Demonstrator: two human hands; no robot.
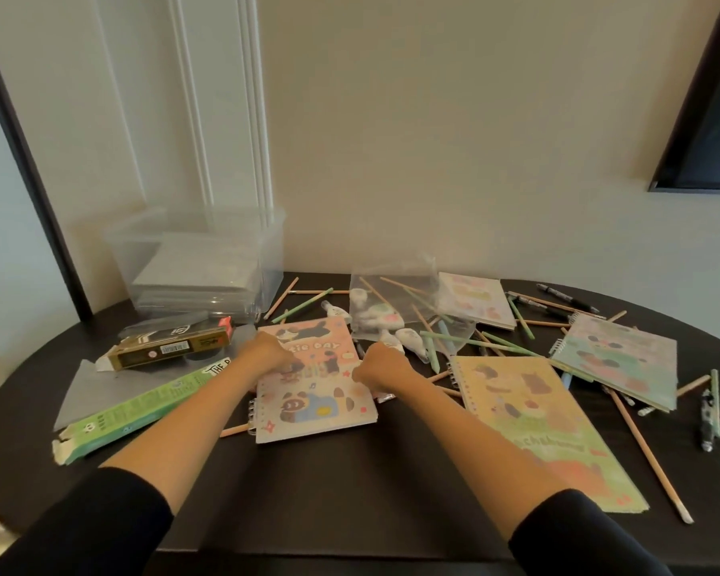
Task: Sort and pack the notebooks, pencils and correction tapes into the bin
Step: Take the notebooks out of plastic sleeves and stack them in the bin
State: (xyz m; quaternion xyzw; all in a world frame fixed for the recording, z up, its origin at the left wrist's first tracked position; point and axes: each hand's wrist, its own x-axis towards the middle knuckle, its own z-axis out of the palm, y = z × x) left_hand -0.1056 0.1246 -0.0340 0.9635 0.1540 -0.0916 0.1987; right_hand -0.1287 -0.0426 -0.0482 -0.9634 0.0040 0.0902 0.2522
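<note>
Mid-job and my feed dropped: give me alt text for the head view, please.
Both hands, left hand and right hand, rest on the pink notebook on a dark table. Three more notebooks, loose pencils and correction tapes lie scattered to the right; the clear bin stands at back left.
</note>
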